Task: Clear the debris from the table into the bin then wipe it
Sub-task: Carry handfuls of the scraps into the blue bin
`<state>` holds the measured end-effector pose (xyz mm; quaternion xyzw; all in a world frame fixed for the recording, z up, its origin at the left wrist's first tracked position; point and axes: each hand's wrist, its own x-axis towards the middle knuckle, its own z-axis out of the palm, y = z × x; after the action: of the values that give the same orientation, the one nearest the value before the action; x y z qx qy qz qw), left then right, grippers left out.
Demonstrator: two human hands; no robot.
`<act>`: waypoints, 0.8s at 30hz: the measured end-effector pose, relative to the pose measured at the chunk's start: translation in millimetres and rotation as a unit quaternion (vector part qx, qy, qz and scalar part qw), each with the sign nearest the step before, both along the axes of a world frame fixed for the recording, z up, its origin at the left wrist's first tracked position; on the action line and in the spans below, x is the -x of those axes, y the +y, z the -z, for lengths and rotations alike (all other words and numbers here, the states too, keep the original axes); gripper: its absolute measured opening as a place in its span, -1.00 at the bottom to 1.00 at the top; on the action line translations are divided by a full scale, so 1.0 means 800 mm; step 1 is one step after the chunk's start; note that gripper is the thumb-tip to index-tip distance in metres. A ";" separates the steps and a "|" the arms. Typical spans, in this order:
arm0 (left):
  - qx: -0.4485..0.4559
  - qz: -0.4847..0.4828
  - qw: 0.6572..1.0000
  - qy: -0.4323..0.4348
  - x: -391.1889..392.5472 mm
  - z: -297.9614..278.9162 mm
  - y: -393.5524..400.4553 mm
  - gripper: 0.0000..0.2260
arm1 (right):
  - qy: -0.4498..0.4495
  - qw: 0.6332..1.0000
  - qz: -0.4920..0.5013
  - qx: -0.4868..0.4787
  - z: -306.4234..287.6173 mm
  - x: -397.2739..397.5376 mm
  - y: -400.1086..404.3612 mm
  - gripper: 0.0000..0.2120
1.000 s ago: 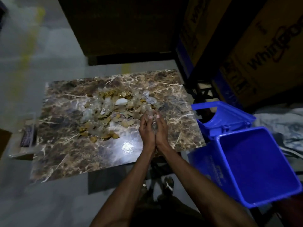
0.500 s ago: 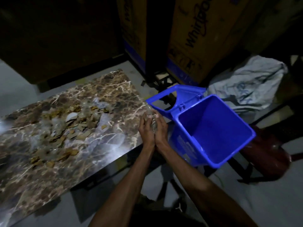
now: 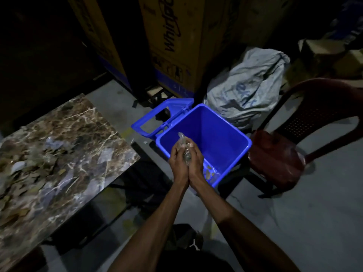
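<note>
Head view: your left hand [image 3: 179, 161] and right hand [image 3: 194, 161] pressed together, fingers cupping scraps [image 3: 183, 147] over bin [image 3: 231, 165].
Left: much debris [image 3: 35, 169] lay on table [image 3: 82, 134] (wiping not begun).

Dim scene, lit from near the camera; the brightest zone is centred on the blue bin [image 3: 225, 138] and the forearms. Pale glare is seen on the polished table [image 3: 82, 173] toward its near right edge. The upper left corner and the frame margins are lost in deep shadow. Motion blur smears the debris [image 3: 35, 165] at the table's left edge; wide-angle bending is visible in the cartons [image 3: 176, 46].
</note>
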<state>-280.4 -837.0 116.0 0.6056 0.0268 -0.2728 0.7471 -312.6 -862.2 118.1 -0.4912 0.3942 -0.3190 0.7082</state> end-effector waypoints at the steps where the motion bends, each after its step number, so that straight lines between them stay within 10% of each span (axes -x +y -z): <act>1: -0.008 0.010 1.000 -0.002 0.007 0.004 -0.010 -0.78 | 0.002 1.000 0.006 0.003 0.010 0.007 -0.012 -0.71; 14: -0.056 0.089 0.992 0.069 0.041 0.087 -0.160 -0.73 | 0.106 0.993 0.026 -0.049 0.091 0.043 -0.162 -0.73; 24: -0.104 -0.094 0.980 0.143 0.009 0.147 -0.217 -0.79 | 0.190 0.971 -0.097 -0.106 0.145 0.014 -0.241 -0.64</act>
<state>-287.7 -1011.0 -1.2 0.6296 0.2188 -0.2810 0.6905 -323.8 -1054.7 2.1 -0.5011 0.5031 -0.1064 0.6960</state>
